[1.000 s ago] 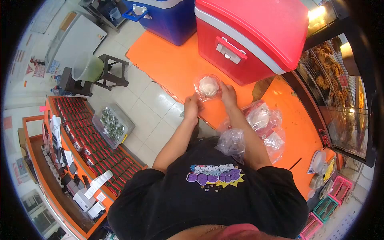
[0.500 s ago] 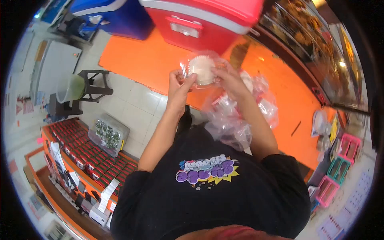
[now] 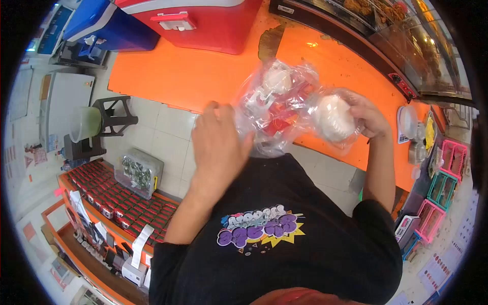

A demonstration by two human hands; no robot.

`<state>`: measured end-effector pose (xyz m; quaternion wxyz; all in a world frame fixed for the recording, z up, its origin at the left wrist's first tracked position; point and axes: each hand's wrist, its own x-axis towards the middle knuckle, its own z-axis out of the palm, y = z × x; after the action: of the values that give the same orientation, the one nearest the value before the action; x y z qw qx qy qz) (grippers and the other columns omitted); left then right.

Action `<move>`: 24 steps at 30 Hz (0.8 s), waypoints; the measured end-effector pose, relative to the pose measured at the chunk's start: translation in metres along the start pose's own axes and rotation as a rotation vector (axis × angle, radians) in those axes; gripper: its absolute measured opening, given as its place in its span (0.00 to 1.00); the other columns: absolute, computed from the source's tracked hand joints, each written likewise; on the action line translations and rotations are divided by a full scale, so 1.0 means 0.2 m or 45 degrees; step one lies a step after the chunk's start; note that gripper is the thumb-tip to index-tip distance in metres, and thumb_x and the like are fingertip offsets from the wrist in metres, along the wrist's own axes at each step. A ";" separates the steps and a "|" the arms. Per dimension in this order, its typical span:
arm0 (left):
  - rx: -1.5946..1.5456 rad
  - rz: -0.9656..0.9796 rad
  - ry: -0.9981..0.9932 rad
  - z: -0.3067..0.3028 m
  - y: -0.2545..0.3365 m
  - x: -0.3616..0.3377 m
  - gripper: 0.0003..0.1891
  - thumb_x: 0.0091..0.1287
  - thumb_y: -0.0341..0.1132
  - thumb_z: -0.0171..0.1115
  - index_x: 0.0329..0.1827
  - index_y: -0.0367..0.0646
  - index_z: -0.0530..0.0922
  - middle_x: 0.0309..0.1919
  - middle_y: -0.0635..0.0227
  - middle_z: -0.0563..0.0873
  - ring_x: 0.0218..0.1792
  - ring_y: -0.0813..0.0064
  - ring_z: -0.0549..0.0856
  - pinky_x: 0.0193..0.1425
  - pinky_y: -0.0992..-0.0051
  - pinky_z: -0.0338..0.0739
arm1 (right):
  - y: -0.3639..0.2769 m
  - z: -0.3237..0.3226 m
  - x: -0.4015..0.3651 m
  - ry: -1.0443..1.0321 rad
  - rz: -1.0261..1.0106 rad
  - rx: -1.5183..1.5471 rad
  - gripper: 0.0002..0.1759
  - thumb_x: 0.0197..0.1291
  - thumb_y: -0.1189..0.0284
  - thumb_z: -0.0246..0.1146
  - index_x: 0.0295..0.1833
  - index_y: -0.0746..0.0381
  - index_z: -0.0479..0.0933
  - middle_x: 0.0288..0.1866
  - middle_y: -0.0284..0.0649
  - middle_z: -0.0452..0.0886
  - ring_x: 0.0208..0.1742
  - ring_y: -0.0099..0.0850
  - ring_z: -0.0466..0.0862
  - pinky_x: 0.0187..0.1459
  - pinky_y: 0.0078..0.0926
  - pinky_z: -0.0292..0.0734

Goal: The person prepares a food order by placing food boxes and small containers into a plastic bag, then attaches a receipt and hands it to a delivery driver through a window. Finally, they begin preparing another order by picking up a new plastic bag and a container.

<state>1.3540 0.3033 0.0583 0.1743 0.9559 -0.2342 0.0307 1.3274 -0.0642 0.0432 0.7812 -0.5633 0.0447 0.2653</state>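
My right hand point(image 3: 370, 116) grips the edge of a round white pleated-edged pack point(image 3: 334, 118) in clear plastic. The pack sits at the right side of a crumpled clear plastic bag point(image 3: 264, 109). Another round white piece point(image 3: 277, 80) and red printed parts show through the bag, which lies at the orange table's near edge. Left of the bag is my left hand point(image 3: 219, 137), back upward, its thumb spread from the fingers beside the plastic.
A red cooler box point(image 3: 203, 30) and a blue one point(image 3: 117, 28) stand at the far side of the orange table point(image 3: 152, 76). At far right is a glass display case point(image 3: 401, 46). On the left a counter holds rows of red packs point(image 3: 112, 198) and a lidded plastic container point(image 3: 137, 173).
Both hands held the pleated pack together over the table; now only my right hand has it, farther right by the bag. My left hand has let go and come nearer.
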 end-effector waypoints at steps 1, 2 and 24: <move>0.009 0.002 -0.009 0.04 -0.02 -0.01 0.35 0.57 0.48 0.77 0.58 0.31 0.71 0.50 0.42 0.82 0.50 0.42 0.82 0.56 0.53 0.77 | 0.04 0.01 0.02 -0.002 -0.001 0.013 0.39 0.60 0.58 0.69 0.72 0.68 0.70 0.68 0.48 0.77 0.68 0.37 0.79 0.68 0.36 0.75; -0.006 -0.179 -0.169 0.10 -0.04 -0.02 0.35 0.57 0.47 0.77 0.58 0.30 0.71 0.49 0.41 0.83 0.49 0.41 0.83 0.54 0.52 0.78 | 0.09 0.00 0.05 -0.129 0.092 0.023 0.39 0.61 0.58 0.69 0.72 0.69 0.70 0.67 0.47 0.78 0.66 0.37 0.80 0.66 0.35 0.76; -1.589 -0.087 -0.115 -0.08 0.27 -0.35 0.03 0.74 0.26 0.57 0.45 0.40 0.72 0.48 0.59 0.81 0.49 0.68 0.80 0.49 0.70 0.76 | -0.04 0.16 0.20 0.017 0.475 -0.594 0.33 0.67 0.57 0.63 0.71 0.66 0.72 0.58 0.47 0.84 0.61 0.37 0.85 0.47 0.37 0.89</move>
<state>1.2670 0.2939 0.0813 0.6904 0.6814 -0.1845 -0.1580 1.3586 -0.0228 0.0459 0.5680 -0.7116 0.0904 0.4036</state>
